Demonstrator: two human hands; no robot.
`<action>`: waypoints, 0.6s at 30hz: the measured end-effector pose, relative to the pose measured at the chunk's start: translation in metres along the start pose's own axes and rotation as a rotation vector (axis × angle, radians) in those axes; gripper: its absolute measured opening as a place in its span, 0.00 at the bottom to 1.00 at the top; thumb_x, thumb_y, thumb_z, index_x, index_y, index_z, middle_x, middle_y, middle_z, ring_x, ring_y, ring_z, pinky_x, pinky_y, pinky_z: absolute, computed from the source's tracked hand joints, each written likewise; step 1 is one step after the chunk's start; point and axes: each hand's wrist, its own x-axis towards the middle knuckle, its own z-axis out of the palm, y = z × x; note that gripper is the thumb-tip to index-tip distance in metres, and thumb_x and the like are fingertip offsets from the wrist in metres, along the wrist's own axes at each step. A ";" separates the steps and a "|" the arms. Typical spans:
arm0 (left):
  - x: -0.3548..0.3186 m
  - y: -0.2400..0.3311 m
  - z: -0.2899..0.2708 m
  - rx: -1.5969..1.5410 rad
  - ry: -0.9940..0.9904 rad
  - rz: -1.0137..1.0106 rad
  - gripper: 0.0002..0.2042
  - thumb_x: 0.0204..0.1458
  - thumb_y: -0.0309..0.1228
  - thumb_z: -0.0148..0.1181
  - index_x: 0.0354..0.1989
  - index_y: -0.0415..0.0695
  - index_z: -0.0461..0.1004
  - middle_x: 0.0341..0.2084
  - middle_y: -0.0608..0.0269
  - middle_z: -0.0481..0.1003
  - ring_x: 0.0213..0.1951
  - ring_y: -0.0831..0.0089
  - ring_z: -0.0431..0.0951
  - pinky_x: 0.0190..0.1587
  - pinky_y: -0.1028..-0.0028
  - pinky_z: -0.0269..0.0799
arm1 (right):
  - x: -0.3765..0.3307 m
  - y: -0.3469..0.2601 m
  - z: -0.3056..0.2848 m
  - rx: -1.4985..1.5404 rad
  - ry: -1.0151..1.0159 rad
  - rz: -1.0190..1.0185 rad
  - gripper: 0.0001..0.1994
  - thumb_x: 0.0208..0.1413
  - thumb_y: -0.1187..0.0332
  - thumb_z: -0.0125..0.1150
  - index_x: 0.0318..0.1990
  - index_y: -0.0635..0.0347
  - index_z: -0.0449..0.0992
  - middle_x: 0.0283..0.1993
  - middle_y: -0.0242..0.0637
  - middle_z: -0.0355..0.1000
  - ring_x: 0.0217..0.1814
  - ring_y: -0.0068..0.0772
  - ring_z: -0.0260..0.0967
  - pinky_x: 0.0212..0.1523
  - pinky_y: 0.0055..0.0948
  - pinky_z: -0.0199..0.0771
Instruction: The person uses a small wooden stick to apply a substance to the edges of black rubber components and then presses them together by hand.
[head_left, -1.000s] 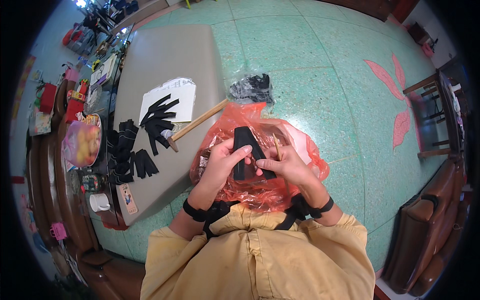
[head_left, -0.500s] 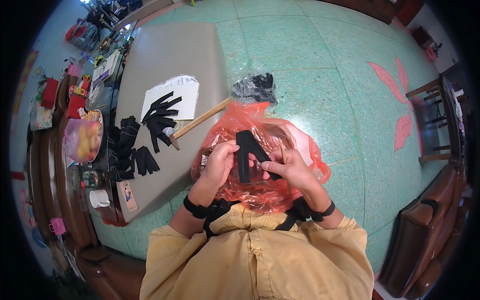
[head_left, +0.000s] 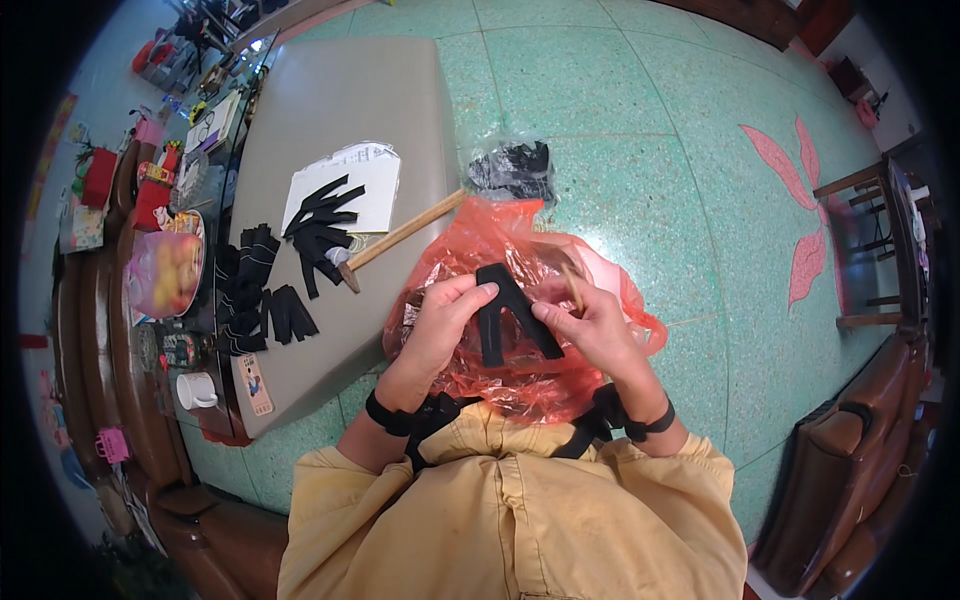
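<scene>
A V-shaped piece of black fabric point(head_left: 491, 335) hangs between my hands, its two legs spread downward. My left hand point(head_left: 438, 322) is closed, pinching its upper left side between thumb and fingers. My right hand point(head_left: 602, 335), also closed, has its thumb on the right leg of the fabric. A thin wooden stick point(head_left: 574, 288) sticks up from among the right fingers. Under both hands a crumpled red plastic bag point(head_left: 520, 218) lies over my lap; its contents are mostly hidden.
On the grey bench point(head_left: 345, 85) at left lie a wooden-handled hammer point(head_left: 410, 228), white paper point(head_left: 378, 200), and black fabric strips point(head_left: 322, 225) and bundles point(head_left: 245, 290). A white mug point(head_left: 197, 391) stands on the glass table. A clear bag point(head_left: 512, 170) of black pieces sits beyond the red bag.
My right thumb has moved up the right leg of the fabric, and that leg's lower end now shows. The left thumb has shifted onto the fabric's upper part. The stick has tilted.
</scene>
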 end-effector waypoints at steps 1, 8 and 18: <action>-0.001 0.002 0.002 0.001 -0.009 -0.022 0.09 0.55 0.27 0.51 0.36 0.35 0.75 0.30 0.68 0.76 0.31 0.86 0.72 0.35 0.84 0.67 | 0.000 -0.001 -0.003 -0.035 -0.112 0.049 0.08 0.52 0.70 0.60 0.36 0.66 0.74 0.28 0.29 0.71 0.30 0.16 0.65 0.28 0.19 0.67; -0.006 -0.003 0.010 0.275 -0.090 0.016 0.04 0.50 0.25 0.59 0.31 0.38 0.74 0.24 0.71 0.73 0.26 0.86 0.69 0.27 0.82 0.65 | -0.004 0.015 0.002 -0.040 -0.205 0.139 0.09 0.54 0.67 0.60 0.30 0.65 0.73 0.23 0.26 0.69 0.25 0.14 0.62 0.24 0.19 0.63; -0.009 -0.013 0.018 0.252 0.223 0.159 0.08 0.52 0.30 0.59 0.25 0.39 0.74 0.19 0.69 0.73 0.21 0.84 0.70 0.23 0.82 0.65 | -0.011 0.013 0.006 -0.021 -0.190 0.179 0.10 0.53 0.66 0.60 0.27 0.64 0.74 0.20 0.28 0.68 0.22 0.15 0.60 0.23 0.23 0.61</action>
